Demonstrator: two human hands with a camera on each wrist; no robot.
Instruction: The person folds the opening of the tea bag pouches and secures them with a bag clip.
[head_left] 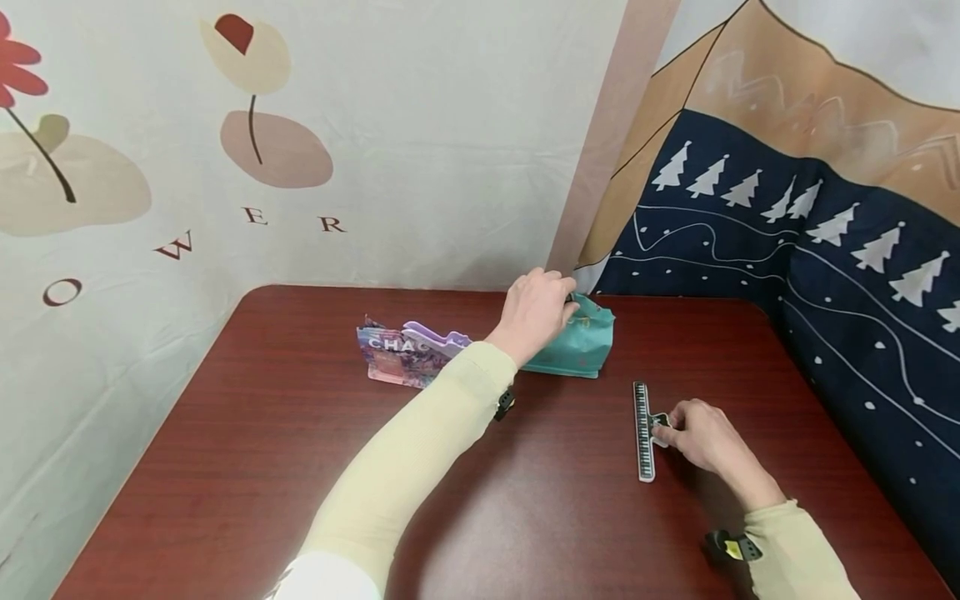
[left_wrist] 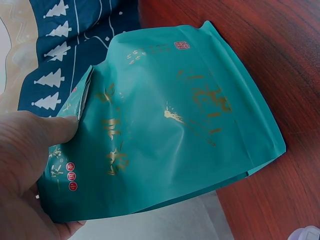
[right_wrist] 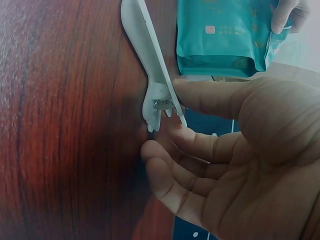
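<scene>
A teal foil pouch with gold lettering (left_wrist: 200, 110) stands at the back of the table. My left hand (head_left: 534, 312) grips its folded top, thumb (left_wrist: 62, 129) on the near face. Nearer to me on the right lies a bag clip with a piano-key pattern (head_left: 642, 433). My right hand (head_left: 701, 433) pinches the clip's short handle between thumb and index finger, the other fingers loosely curled. In the right wrist view, the white side of the clip (right_wrist: 140, 45) and its metal spring (right_wrist: 162, 105) show close over the wood.
Left of the teal pouch stands a purple-pink printed pouch (head_left: 393, 358), with a lilac clip (head_left: 435, 337) across its top. The red-brown table (head_left: 262, 467) meets a pale printed curtain (head_left: 420, 167) behind and a navy tree-patterned cloth (head_left: 720, 233) at the right.
</scene>
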